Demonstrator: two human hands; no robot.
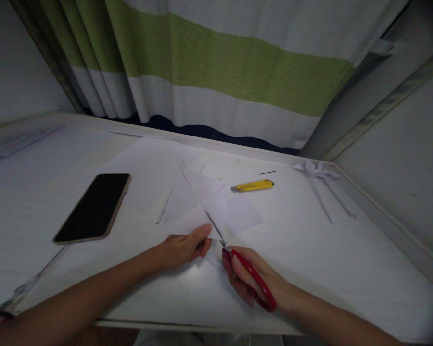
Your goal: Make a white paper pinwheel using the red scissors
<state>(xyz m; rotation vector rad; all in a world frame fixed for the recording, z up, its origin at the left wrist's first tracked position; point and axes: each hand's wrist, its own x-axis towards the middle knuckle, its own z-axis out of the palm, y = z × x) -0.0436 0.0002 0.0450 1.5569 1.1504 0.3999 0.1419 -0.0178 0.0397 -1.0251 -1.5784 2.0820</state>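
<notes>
Fingers of right hand (pixel 254 278) grip red scissors (pixel 250 274), cutting paper (pixel 205 214)

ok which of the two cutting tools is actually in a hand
The red-handled scissors, gripped by the right hand with the blades on the white paper that the left hand pins down. The yellow utility knife lies untouched farther back on the table.
</notes>
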